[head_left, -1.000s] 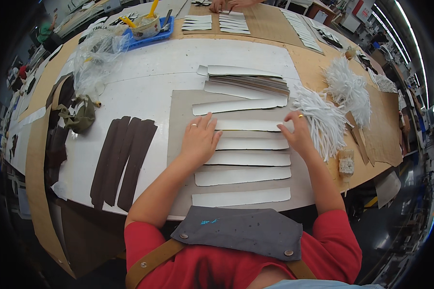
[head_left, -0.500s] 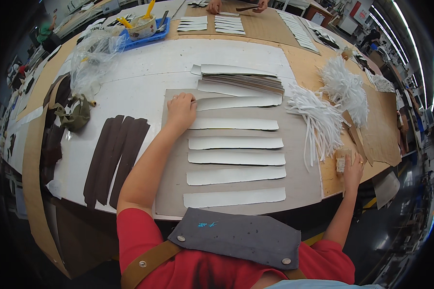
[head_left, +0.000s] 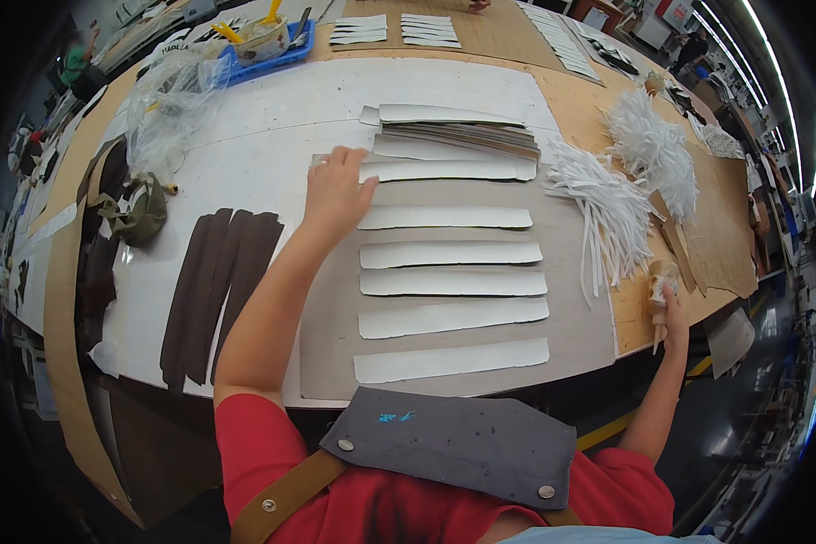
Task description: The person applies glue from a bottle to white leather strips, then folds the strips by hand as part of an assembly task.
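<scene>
Several pale strips lie in a column on a grey board (head_left: 571,317). Beside the left end of the topmost single strip (head_left: 453,170) is my left hand (head_left: 338,190), open with its fingers apart. Just beyond it rests a stack of strips (head_left: 462,136), pale on top with brownish edges. At the table's right edge my right hand (head_left: 674,317) is closed around a tan squeeze bottle (head_left: 662,276), its narrow tip pointing down. My fingers hide part of the bottle.
Dark brown strips (head_left: 218,299) lie to the left, near a green cloth bundle (head_left: 136,213) and clear plastic bags (head_left: 168,109). A blue basket (head_left: 267,68) holds a tub. White ribbon bundles (head_left: 598,208) and brown cardboard (head_left: 721,208) lie on the right. Another person's hand (head_left: 479,4) shows far off.
My right hand has lifted the squeeze bottle, which now tips downward. My left hand has opened away from the strip's end. The whole view has shifted slightly.
</scene>
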{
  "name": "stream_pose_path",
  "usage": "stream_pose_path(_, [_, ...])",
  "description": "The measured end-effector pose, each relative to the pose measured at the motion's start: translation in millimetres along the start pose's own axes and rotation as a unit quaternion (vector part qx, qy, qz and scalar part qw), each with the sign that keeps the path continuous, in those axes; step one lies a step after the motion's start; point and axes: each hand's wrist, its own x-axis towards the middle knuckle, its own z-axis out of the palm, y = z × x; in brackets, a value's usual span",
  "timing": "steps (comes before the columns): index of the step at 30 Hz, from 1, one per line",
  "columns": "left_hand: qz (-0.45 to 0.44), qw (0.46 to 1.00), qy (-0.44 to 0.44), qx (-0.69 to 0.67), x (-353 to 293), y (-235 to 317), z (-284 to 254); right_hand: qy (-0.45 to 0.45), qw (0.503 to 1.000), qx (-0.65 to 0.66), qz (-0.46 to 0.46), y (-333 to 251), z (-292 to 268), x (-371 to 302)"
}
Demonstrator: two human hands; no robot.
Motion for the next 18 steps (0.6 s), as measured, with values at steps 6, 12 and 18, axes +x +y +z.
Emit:
stream_pose_path(6, [0.115, 0.983, -0.136, -0.041, -86, 32, -7, 0.036, 0.896, 0.435, 0.084, -38, 23, -12])
stream_pose_path(12, [0.110, 0.985, -0.129, 0.021, -101, 33, -6, -0.163, 0.838, 0.518, -0.053, -88, 67, 1])
stream_pose_path(18, [0.112, 0.982, -0.145, 0.052, -102, 27, 1, -0.228, 0.822, 0.518, -0.067, -157, 132, -12])
